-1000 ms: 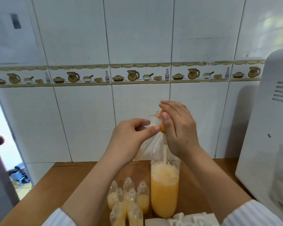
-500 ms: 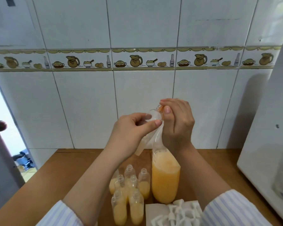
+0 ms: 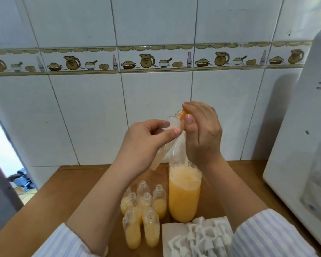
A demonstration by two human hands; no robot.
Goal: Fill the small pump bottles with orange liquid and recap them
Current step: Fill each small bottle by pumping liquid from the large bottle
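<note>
Left hand (image 3: 146,138): raised above the counter, near the picture's centre; thumb and fingers pinching a small clear bottle (image 3: 171,123) by its body.
Small clear bottle: tilted, neck pointing toward 1 o'clock; almost no liquid visible inside.
Right hand (image 3: 202,130): at 3 o'clock of the left hand, touching it at the fingertips; fingers curled around an orange piece (image 3: 183,115) right at the mouth of the small bottle. Cannot tell what the orange piece is exactly.
Large bottle (image 3: 184,191): upright on the counter, at 6 o'clock below both hands; mostly full of orange liquid with foam on top; upper part hidden behind the hands.
Small pump bottles (image 3: 143,214): a cluster without caps, at 9 o'clock of the large bottle and just beside it; each partly filled with orange liquid, standing upright.
Pump caps (image 3: 200,236): white, lying in a heap on a white sheet (image 3: 167,230), at 5 o'clock of the cluster, near the bottom edge.
Counter (image 3: 50,199): brown wood, against a white tiled wall (image 3: 93,112).
White appliance (image 3: 304,145): at 3 o'clock, along the right edge.
</note>
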